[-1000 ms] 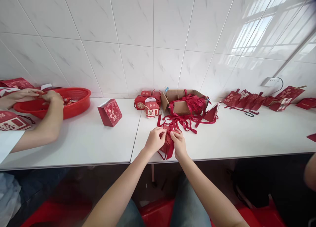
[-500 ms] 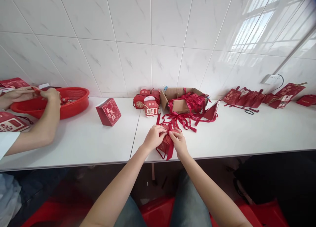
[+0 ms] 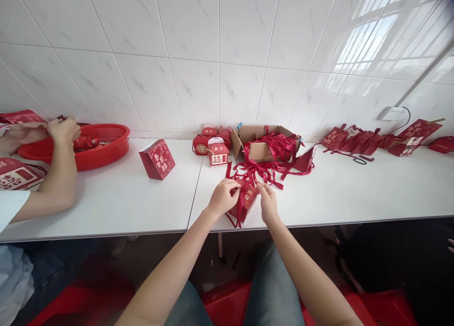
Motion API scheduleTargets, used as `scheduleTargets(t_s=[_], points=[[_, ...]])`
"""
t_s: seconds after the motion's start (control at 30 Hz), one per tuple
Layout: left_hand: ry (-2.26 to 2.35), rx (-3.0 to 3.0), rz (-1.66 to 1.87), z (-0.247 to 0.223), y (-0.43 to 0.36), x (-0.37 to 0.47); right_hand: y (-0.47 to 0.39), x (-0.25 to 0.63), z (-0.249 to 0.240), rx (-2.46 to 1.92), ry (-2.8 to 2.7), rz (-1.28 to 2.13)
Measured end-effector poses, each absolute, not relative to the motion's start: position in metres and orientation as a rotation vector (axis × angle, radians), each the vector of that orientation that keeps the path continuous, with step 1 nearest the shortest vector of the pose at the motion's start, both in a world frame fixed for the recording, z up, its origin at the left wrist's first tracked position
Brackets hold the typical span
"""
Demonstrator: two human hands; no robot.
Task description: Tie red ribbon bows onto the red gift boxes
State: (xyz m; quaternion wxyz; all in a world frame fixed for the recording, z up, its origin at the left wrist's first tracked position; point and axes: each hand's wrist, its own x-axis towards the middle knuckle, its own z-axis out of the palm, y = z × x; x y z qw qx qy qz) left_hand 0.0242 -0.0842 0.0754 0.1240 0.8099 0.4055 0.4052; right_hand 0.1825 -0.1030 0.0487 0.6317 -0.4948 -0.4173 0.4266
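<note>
The left hand (image 3: 223, 196) has its grip pinching ribbon (image 3: 241, 199) atop the red box (image 3: 249, 203) on the counter (image 3: 326, 198); the box lies between it and the right hand (image 3: 268, 204), whose grip, just beside, cannot be read clearly.

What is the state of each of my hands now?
Left hand: closed, pinching ribbon on the small red box.
Right hand: curled beside the box; whether it holds ribbon, I cannot tell.
</note>
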Motion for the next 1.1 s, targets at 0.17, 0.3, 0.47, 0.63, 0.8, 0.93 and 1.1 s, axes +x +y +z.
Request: scheduleTargets(t_s=[0.17,0.3,0.47,0.63,0.8,0.93,1.1], points=[[1.188,2.338,1.189,0.076,-0.084,0.025,-0.084,0.206,0.059,-1.075,-1.201,1.085],[1.195,2.32,1.178,0.078,-0.084,0.025,-0.078,0.213,0.062,-1.093,-1.521,0.93],[1.199,2.318,1.167,0.079,-0.085,0.025,-0.08,0.213,0.071,-1.158,-1.689,0.613],[1.204,2.335,1.156,0.078,-0.084,0.024,-0.098,0.216,0.095,-1.284,-1.907,0.411],[1.203,2.358,1.107,0.082,-0.083,0.024,-0.104,0.221,0.111,-1.495,-1.933,0.374],[1.183,2.377,1.076,0.085,-0.084,0.022,-0.095,0.213,0.11,-1.378,-1.778,0.538],[1.184,2.404,1.046,0.089,-0.082,0.022,-0.089,0.198,0.106,-1.324,-1.779,0.711]])
